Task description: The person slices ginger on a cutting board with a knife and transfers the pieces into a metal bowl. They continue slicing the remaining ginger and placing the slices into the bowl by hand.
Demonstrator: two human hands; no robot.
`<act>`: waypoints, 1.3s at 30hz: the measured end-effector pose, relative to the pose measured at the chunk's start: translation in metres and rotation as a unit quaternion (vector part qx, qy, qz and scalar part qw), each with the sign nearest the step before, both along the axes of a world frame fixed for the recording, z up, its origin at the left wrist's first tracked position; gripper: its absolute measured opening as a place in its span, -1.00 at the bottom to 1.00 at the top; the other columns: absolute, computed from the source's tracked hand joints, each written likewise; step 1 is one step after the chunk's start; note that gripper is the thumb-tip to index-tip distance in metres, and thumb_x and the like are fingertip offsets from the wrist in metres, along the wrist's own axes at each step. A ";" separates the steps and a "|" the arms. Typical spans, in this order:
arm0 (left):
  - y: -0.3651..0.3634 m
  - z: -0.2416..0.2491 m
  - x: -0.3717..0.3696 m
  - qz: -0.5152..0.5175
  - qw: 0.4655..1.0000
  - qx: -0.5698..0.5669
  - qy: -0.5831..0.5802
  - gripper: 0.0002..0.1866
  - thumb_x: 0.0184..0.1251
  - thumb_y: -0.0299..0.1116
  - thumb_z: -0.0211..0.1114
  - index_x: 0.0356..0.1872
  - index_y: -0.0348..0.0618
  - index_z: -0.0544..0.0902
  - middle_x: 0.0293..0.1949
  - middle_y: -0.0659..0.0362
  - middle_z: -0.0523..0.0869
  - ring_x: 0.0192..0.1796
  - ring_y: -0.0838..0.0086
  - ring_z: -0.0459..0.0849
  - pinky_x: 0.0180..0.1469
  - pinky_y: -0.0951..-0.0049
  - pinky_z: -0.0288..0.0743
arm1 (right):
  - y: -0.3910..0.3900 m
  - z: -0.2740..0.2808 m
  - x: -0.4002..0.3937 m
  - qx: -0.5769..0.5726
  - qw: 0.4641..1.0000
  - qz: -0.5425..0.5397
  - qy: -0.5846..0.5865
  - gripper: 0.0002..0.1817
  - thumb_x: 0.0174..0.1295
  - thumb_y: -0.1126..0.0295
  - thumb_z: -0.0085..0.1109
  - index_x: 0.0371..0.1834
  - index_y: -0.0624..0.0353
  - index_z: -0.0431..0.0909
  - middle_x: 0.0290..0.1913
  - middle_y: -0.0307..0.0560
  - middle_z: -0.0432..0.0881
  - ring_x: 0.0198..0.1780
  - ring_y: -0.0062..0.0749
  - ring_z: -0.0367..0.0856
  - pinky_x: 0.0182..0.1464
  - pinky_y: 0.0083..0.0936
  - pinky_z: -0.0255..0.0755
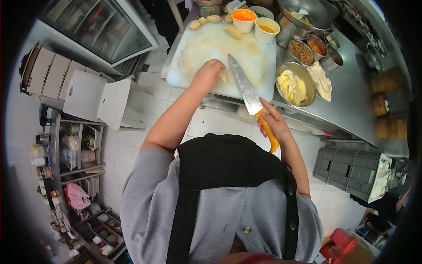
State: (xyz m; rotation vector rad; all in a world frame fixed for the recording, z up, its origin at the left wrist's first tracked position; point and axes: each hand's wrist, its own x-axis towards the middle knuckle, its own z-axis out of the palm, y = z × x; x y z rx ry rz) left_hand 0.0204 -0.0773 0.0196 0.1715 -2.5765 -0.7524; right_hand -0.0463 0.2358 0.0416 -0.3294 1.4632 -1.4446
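Note:
My right hand grips a large kitchen knife by its yellow handle. Its blade points away from me, the tip over the white cutting board. At the near part of the board, my left hand has its fingers curled on a small pale yellow piece, which looks like peeled ginger. More knobbly pale pieces lie along the board's far edge. To the right of the board, a steel bowl holds pale yellow slices.
Two white tubs with orange and yellow contents stand at the board's far right corner. Steel containers, one with brown crumbly food, and a folded cloth crowd the counter. A white chair stands left.

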 end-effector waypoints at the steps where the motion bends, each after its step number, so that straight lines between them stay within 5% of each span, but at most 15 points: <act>1: 0.003 -0.001 0.006 0.019 0.999 -0.023 0.015 -0.77 0.30 -0.50 0.25 -0.03 -0.13 0.65 0.07 0.15 0.68 0.10 0.18 0.63 0.20 0.22 0.47 | 0.001 -0.003 0.001 -0.008 1.000 0.002 -0.011 -0.41 0.49 0.30 -0.03 0.57 -0.25 0.15 -0.45 -0.18 0.54 -0.62 -0.56 0.44 -0.58 -0.58 0.36; 4: 0.025 0.003 0.035 0.044 0.981 -0.185 -0.044 -0.60 0.40 -0.28 0.22 0.23 -0.04 0.57 0.30 0.19 0.56 0.38 0.16 0.43 0.46 -0.05 0.15 | 0.002 -0.009 0.005 -0.030 0.999 0.009 -0.039 -0.42 0.50 0.28 -0.02 0.57 -0.27 0.17 -0.46 -0.19 0.54 -0.63 -0.56 0.43 -0.58 -0.58 0.35; 7: 0.031 -0.013 0.043 0.032 0.974 -0.201 -0.095 -0.44 0.45 -0.02 0.12 0.41 0.06 0.43 0.46 0.23 0.39 0.56 0.12 0.13 0.52 -0.29 -0.26 | 0.001 -0.010 0.007 -0.030 0.998 0.017 -0.055 -0.42 0.50 0.26 -0.03 0.57 -0.29 0.16 -0.46 -0.19 0.53 -0.63 -0.56 0.43 -0.57 -0.58 0.35; 16: 0.034 -0.020 0.046 0.051 0.965 -0.211 -0.146 -0.33 0.45 0.11 0.05 0.49 0.08 0.30 0.53 0.31 0.25 0.60 0.11 0.03 0.42 -0.53 -0.44 | -0.004 -0.005 0.007 -0.020 0.997 0.044 -0.055 -0.41 0.50 0.29 -0.05 0.58 -0.30 0.15 -0.47 -0.20 0.49 -0.63 -0.56 0.42 -0.56 -0.57 0.36; 28: 0.032 -0.014 0.044 0.048 0.968 -0.204 -0.137 -0.34 0.41 0.14 0.10 0.46 0.14 0.34 0.49 0.32 0.34 0.54 0.16 0.19 0.40 -0.53 -0.47 | -0.004 -0.006 0.007 -0.012 0.998 0.034 -0.056 -0.41 0.50 0.34 -0.06 0.58 -0.28 0.15 -0.47 -0.20 0.48 -0.63 -0.57 0.39 -0.56 -0.59 0.35; 39: 0.031 -0.010 0.044 0.038 0.966 -0.205 -0.150 -0.32 0.41 0.14 0.10 0.48 0.14 0.32 0.51 0.32 0.30 0.57 0.19 0.14 0.43 -0.48 -0.51 | -0.006 -0.007 0.006 -0.012 0.997 0.049 -0.057 -0.40 0.50 0.33 -0.05 0.58 -0.30 0.13 -0.48 -0.21 0.47 -0.64 -0.58 0.38 -0.56 -0.59 0.35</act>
